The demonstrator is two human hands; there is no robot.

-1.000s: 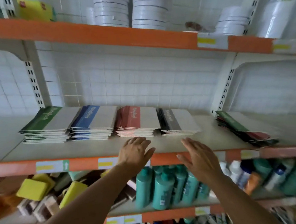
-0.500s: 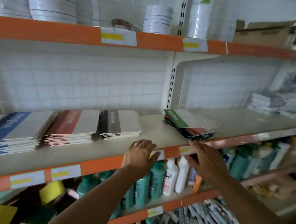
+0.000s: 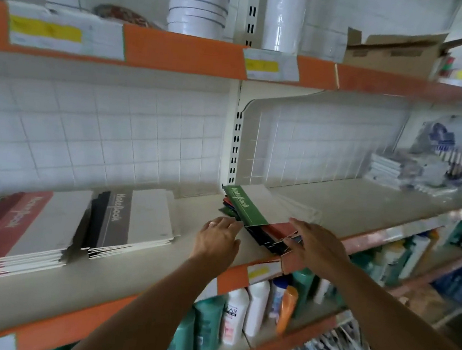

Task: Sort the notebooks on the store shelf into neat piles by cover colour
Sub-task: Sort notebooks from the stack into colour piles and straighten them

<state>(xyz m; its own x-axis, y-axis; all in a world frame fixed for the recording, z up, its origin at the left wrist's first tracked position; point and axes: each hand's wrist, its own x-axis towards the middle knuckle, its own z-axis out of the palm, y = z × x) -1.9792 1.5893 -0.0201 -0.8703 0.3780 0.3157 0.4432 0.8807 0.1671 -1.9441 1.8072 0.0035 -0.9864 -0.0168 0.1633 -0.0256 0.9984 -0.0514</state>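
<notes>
A mixed, untidy pile of notebooks [image 3: 251, 213] lies on the middle shelf [image 3: 362, 204], with a green-spined one on top and red, black and blue covers fanned out beneath. My left hand [image 3: 216, 238] reaches its fingertips to the pile's left edge. My right hand [image 3: 316, 248] lies with spread fingers over the pile's front right corner. To the left stand a neat black-spined pile [image 3: 132, 219] and a red-spined pile [image 3: 18, 227].
The shelf's orange front edge [image 3: 242, 277] carries price labels. Bottles [image 3: 256, 307] fill the shelf below. Above are white roll stacks [image 3: 197, 10] and a cardboard box [image 3: 391, 52]. More stacked stationery [image 3: 388, 170] sits far right.
The view has swung to the right, away from the green and blue piles. Both hands have moved from the shelf's front edge up to the mixed pile.
</notes>
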